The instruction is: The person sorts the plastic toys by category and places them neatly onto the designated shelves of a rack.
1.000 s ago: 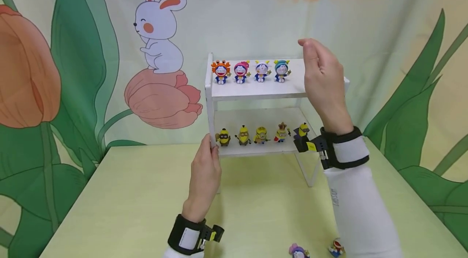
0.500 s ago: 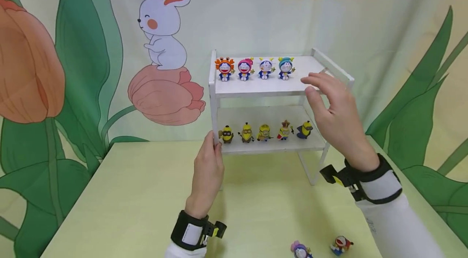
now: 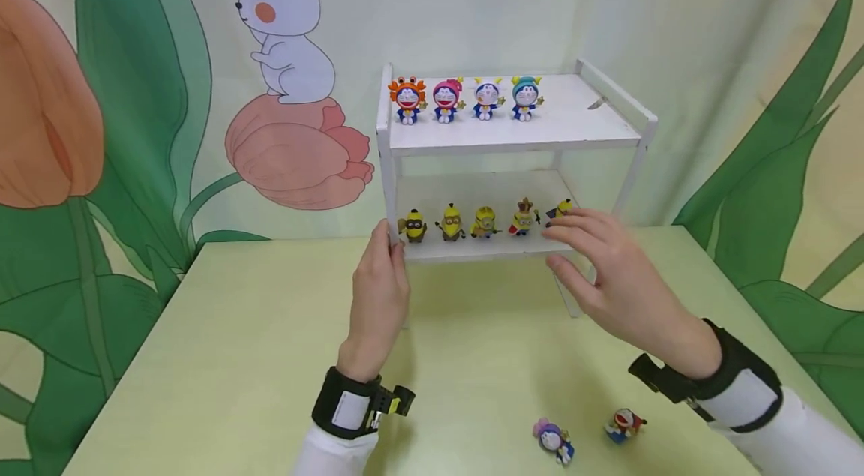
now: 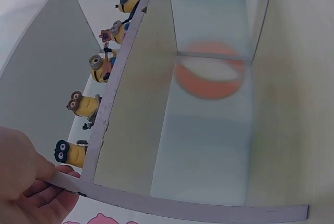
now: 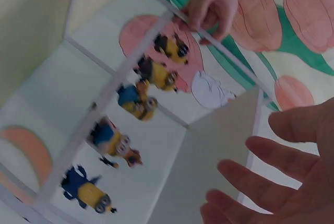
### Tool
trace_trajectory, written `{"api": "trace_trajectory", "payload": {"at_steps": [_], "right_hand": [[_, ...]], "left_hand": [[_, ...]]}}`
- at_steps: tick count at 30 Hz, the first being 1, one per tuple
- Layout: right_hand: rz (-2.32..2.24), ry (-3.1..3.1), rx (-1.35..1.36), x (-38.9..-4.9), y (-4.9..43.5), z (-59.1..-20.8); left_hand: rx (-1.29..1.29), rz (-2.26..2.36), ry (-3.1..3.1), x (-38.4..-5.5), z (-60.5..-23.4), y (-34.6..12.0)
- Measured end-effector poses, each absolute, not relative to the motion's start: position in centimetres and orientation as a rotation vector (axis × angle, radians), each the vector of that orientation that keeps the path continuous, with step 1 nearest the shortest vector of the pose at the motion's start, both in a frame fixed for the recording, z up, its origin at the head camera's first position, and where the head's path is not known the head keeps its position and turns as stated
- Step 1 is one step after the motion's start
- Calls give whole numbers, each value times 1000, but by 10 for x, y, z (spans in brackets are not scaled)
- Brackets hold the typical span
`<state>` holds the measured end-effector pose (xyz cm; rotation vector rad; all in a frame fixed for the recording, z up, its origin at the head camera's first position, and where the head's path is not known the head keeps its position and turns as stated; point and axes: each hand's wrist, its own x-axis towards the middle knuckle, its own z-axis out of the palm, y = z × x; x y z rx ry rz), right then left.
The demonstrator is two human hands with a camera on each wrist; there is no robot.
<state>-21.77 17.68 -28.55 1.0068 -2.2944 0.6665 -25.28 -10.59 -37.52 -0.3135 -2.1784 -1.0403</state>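
My left hand [image 3: 378,303] grips the left front post of a white two-tier shelf [image 3: 580,124]; in the left wrist view its fingers [image 4: 49,195] wrap the post's edge. My right hand [image 3: 628,292] holds nothing, its fingers spread and bent a little, in front of the lower tier's right end. It partly hides the rightmost yellow Minion figure [image 3: 562,208]. Several Minion figures [image 3: 484,223] stand in a row on the lower tier. Several blue-and-white Doraemon figures [image 3: 486,101] in different hats fill the left part of the upper tier.
Two more Doraemon figures lie on the pale green table near its front: one with a purple hat [image 3: 553,441], one with red on it [image 3: 624,426]. Behind the shelf hangs a cloth backdrop with a printed rabbit [image 3: 286,19] and tulips.
My right hand has come down from beside the upper tier to the lower tier's height, its fingers spreading. My left hand keeps its grip on the post. The head view has tilted down.
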Motion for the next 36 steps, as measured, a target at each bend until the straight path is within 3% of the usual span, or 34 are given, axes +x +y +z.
{"api": "trace_trajectory", "payload": {"at_steps": [20, 36], "right_hand": [[579, -2895, 1202, -181, 186, -403], [711, -3115, 1191, -168, 199, -433]], "left_hand": [[-297, -1055, -2192, -254, -371, -106], [-298, -1035, -2186, -252, -375, -106]]}}
